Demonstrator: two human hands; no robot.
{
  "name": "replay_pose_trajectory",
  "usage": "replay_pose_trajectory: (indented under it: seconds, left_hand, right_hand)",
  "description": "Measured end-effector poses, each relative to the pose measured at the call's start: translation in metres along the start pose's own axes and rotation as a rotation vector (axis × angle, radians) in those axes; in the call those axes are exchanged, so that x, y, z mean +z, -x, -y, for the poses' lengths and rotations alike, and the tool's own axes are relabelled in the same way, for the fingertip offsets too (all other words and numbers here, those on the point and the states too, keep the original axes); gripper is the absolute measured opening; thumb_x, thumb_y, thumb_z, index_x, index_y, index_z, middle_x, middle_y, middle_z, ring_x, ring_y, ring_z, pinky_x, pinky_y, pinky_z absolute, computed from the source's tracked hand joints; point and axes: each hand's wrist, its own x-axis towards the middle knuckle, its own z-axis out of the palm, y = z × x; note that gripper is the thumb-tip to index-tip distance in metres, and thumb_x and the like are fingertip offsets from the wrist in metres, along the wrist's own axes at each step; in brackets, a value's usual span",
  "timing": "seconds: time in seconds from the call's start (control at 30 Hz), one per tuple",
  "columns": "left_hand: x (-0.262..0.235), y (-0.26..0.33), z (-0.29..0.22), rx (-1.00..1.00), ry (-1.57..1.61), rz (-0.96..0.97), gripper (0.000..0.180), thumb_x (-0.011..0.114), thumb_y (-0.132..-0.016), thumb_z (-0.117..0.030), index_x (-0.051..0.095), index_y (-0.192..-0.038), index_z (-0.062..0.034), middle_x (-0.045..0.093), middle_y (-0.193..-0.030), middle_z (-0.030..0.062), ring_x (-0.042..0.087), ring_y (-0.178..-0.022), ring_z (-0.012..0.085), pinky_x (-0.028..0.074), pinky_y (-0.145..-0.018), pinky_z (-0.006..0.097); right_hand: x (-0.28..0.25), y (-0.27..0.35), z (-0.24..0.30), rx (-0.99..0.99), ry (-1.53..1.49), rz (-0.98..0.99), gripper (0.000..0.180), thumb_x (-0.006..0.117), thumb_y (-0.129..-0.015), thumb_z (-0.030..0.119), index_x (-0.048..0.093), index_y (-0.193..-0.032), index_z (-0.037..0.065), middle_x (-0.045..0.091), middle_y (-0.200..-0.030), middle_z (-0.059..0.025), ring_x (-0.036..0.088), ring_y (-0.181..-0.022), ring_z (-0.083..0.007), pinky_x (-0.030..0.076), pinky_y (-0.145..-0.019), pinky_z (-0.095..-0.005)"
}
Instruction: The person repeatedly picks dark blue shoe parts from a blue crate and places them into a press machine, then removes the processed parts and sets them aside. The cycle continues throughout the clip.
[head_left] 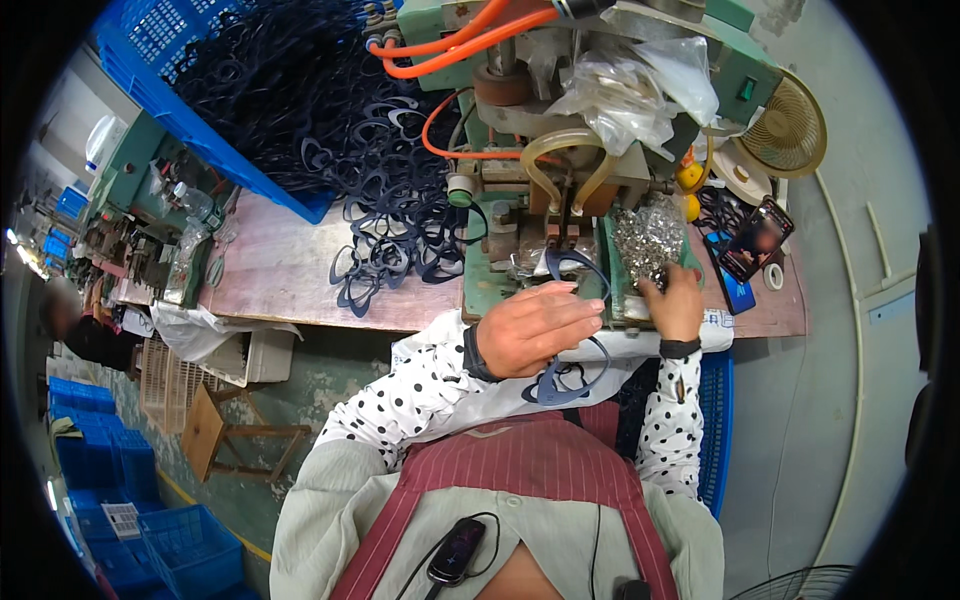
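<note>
My left hand is in front of the green press, its fingers together and pointing right. It holds a dark blue flexible strap that curves out past the fingers; the palm side is hidden. Another curved dark blue piece with an open looped end hangs below this hand, over the lap; I cannot tell if it is the same strap. To the right, my right hand reaches with bent fingers to a heap of small shiny metal parts. What its fingertips pinch is too small to make out.
A blue crate of dark blue straps tilts at the far left, with loose straps spilling onto the table. Orange hoses cross the press. At right lie a phone, a tape roll and a fan.
</note>
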Motion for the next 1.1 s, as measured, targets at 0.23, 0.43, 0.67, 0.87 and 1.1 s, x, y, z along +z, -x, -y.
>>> replay_pose_trajectory:
  seconds: [0.23, 0.43, 0.67, 0.87, 1.1]
  left_hand:
    - [-0.002, 0.01, -0.017, -0.028, -0.208, -0.05, 0.038, 0.062, -0.08, -0.003, 0.063, -0.118, -0.0059, 0.061, -0.126, 0.0131, 0.062, -0.109, 0.0268, 0.044, -0.099, 0.045]
    - [-0.023, 0.107, 0.009, -0.5, -0.524, -0.248, 0.024, 0.07, -0.071, -0.001, 0.069, -0.095, -0.0048, 0.064, -0.087, 0.0109, 0.059, -0.077, 0.0312, 0.047, -0.067, 0.039]
    - [-0.1, 0.184, 0.076, -1.516, -0.965, -0.06, 0.034, 0.063, -0.087, -0.034, 0.059, -0.11, -0.01, 0.068, -0.083, 0.0201, 0.066, -0.077, 0.0405, 0.051, -0.067, 0.05]
    - [-0.1, 0.2, 0.118, -1.334, -0.842, -0.205, 0.025, 0.064, -0.088, -0.032, 0.061, -0.099, -0.0101, 0.068, -0.084, 0.0185, 0.064, -0.08, 0.041, 0.05, -0.069, 0.049]
    - [-0.114, 0.149, 0.109, -0.87, -0.71, -0.485, 0.017, 0.058, -0.094, -0.018, 0.06, -0.1, -0.0029, 0.064, -0.086, 0.014, 0.064, -0.076, 0.0336, 0.049, -0.068, 0.039]
  right_hand:
    - [0.032, -0.021, -0.015, 0.106, -0.374, -0.055, 0.015, 0.07, -0.082, 0.017, 0.067, -0.084, 0.002, 0.066, -0.086, -0.0159, 0.063, -0.08, -0.0325, 0.048, -0.073, -0.0397]
    - [0.022, -0.016, -0.005, 0.163, -0.505, -0.15, 0.014, 0.067, -0.087, 0.018, 0.067, -0.089, 0.004, 0.067, -0.08, -0.0106, 0.063, -0.075, -0.0257, 0.048, -0.071, -0.0354]
    - [0.03, -0.011, -0.009, 0.115, -0.402, -0.266, 0.013, 0.061, -0.092, 0.016, 0.064, -0.099, 0.006, 0.068, -0.078, -0.0099, 0.065, -0.07, -0.0224, 0.05, -0.064, -0.0348]
    - [0.032, -0.011, -0.01, 0.163, -0.554, -0.247, 0.012, 0.058, -0.093, 0.012, 0.062, -0.102, 0.004, 0.068, -0.079, -0.0085, 0.067, -0.069, -0.0174, 0.051, -0.063, -0.0306]
    - [0.001, -0.014, 0.027, 0.085, -0.736, -0.167, 0.009, 0.065, -0.084, 0.004, 0.067, -0.093, 0.001, 0.067, -0.081, -0.0064, 0.061, -0.072, -0.0131, 0.047, -0.066, -0.0254]
